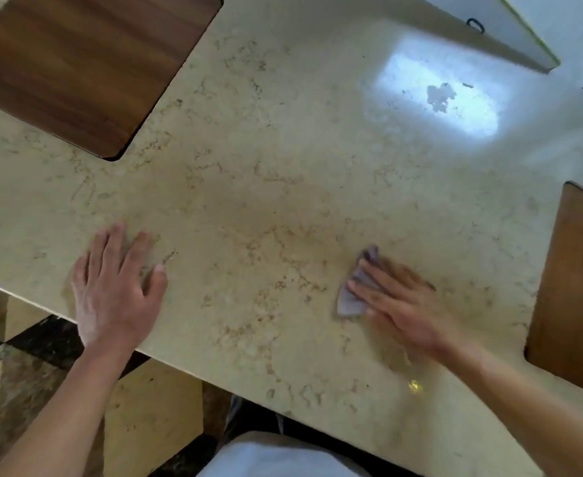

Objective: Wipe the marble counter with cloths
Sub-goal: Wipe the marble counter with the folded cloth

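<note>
The beige veined marble counter (266,173) fills most of the head view. My right hand (403,304) presses flat on a small grey-purple cloth (353,294) at the right of the counter; the hand is motion-blurred and part of the cloth is hidden under the fingers. Near the counter's front edge on the left, my left hand (117,287) lies palm down on the bare marble with its fingers spread and nothing in it.
A dark wooden inset panel (83,70) sits at the back left and another wooden panel (575,287) at the right edge. A bright window reflection (438,98) shines at the back right. A white ledge (489,29) runs along the back. Tiled floor (24,373) lies below the front edge.
</note>
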A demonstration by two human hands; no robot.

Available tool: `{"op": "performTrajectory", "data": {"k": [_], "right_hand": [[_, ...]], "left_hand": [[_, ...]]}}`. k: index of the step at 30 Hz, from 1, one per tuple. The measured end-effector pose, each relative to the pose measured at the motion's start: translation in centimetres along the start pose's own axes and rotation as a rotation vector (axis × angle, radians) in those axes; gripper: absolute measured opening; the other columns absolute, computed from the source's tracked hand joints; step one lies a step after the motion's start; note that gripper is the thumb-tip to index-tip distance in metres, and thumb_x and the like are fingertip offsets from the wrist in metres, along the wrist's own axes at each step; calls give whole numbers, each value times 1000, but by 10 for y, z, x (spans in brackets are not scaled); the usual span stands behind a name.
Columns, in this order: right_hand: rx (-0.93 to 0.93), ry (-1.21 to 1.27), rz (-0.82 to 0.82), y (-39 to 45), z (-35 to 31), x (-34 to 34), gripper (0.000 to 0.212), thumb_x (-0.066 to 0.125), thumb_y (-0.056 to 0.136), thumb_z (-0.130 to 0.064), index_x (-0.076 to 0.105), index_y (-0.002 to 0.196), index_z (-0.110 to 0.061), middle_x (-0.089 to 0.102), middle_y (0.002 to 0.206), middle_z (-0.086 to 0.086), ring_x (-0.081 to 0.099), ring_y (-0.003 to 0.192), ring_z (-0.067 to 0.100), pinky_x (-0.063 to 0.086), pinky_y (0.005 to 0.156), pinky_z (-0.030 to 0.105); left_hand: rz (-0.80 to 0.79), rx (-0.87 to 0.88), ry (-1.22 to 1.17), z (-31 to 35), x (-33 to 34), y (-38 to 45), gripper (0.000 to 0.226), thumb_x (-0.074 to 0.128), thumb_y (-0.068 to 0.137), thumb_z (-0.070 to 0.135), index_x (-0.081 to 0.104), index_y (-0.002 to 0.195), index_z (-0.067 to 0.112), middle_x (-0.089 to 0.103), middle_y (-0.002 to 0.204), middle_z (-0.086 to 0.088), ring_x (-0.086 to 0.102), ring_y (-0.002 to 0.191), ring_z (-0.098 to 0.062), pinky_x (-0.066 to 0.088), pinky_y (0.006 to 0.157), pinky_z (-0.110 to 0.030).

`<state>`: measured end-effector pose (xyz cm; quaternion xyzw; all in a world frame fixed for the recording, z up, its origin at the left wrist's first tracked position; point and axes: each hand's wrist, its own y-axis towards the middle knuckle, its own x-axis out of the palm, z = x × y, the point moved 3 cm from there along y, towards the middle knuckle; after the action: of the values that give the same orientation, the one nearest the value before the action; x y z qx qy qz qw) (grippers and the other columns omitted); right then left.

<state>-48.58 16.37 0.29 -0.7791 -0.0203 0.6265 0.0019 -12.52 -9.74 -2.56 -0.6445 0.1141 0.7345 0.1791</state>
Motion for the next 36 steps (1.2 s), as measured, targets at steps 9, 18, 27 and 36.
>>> {"op": "performTrajectory", "data": {"k": [9, 18, 27, 36], "right_hand": [[370, -11, 215, 124, -47, 12, 50, 41, 108, -33, 33, 157, -25, 18, 171, 8, 8, 158, 36, 21, 126, 59], [-177, 31, -36, -101, -61, 45, 65, 47, 103, -39, 17, 161, -43, 11, 173, -6, 9, 160, 26, 12, 127, 49], [401, 14, 150, 21, 27, 1, 52, 44, 106, -35, 34, 157, -36, 17, 171, 4, 4, 159, 34, 21, 124, 58], [-30, -29, -136, -188, 34, 9, 57, 37, 105, -50, 18, 159, -48, 13, 173, -6, 10, 159, 29, 24, 122, 53]], "left_hand": [[-36, -36, 1, 11, -8, -2, 58, 31, 97, 43, 33, 151, 22, 22, 164, -11, 13, 152, -29, 10, 119, -51], [-112, 172, -104, 169, 1, -35, 56, 26, 103, 44, 22, 156, 27, 13, 167, -8, 6, 154, -33, 8, 121, -57], [-67, 228, 37, 201, 38, -44, 57, 21, 103, 51, 19, 157, 32, 14, 168, -3, 11, 154, -31, 13, 122, -55], [-64, 186, 38, 204, 32, -46, 59, 24, 101, 50, 21, 157, 30, 11, 168, -1, 7, 155, -27, 10, 122, -51]]}}
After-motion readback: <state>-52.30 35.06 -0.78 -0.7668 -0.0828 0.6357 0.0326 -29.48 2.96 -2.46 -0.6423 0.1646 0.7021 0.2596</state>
